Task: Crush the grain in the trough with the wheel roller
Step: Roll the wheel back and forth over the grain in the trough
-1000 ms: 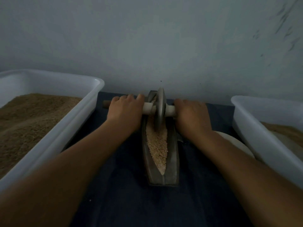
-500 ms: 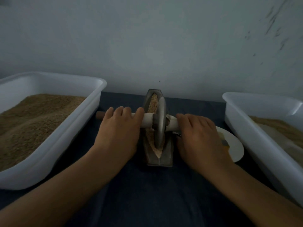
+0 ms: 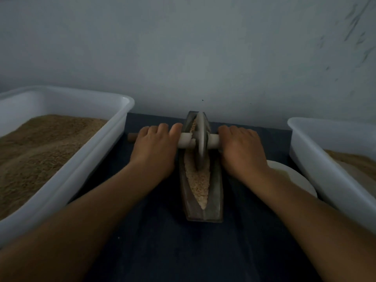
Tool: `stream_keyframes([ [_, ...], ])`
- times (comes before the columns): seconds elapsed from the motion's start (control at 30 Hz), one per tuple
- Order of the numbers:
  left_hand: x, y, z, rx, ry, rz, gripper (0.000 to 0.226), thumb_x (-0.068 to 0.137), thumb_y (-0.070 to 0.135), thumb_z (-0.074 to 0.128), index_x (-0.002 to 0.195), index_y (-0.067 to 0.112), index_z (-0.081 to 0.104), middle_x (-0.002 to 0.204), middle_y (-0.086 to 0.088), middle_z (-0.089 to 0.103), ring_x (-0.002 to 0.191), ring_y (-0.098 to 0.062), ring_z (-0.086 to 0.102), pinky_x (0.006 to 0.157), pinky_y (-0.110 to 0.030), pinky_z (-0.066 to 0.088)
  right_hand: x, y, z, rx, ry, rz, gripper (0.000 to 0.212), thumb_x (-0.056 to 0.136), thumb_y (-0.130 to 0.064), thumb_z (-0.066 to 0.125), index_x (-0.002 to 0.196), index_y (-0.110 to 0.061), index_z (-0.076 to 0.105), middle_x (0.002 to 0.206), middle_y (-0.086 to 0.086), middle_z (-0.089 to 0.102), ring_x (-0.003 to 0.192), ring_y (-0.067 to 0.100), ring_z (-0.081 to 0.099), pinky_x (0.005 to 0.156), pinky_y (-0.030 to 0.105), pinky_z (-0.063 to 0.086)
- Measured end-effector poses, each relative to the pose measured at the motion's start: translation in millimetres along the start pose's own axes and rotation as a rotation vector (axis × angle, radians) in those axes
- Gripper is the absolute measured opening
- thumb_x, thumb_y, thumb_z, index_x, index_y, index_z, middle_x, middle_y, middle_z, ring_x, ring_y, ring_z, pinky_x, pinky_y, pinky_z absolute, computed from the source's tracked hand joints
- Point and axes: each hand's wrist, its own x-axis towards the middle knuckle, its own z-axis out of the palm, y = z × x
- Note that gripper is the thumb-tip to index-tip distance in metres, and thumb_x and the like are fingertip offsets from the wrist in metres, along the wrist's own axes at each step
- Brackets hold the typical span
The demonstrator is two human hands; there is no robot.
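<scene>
Grain [image 3: 197,181] under one wheel roller [image 3: 201,139], two hands.

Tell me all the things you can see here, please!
trough: 1, dark grey, middle of the cloth, lengthwise toward the wall
grain: 1 heap, pale tan, inside the trough
wheel roller: 1, grey disc on a pale axle, at the trough's far end
tubs: 2, white, left and right, holding brown grain
plate: 1, white, by the right tub
cloth: 1, dark blue, under everything
wall: 1, grey, behind
left hand: 1, on the axle
right hand: 1, on the axle
</scene>
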Motion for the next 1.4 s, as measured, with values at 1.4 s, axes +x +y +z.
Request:
stream_keyframes([
  [1.4, 4.8, -4.3, -3.4, 0.006, 0.030, 0.031, 0.045, 0.081, 0.024, 0.070, 0.115, 0.025, 0.040, 0.110, -0.002, 0.059, 0.099, -0.025, 0.059, 0.089, -0.041, 0.046, -13.4, -4.4, 2.6, 0.009, 0.016, 0.017, 0.032, 0.085, -0.011, 0.065, 0.116, -0.009, 0.061, 0.104, 0.012, 0.066, 0.096, 0.033, 0.059, 0.082, 0.042, 0.041],
])
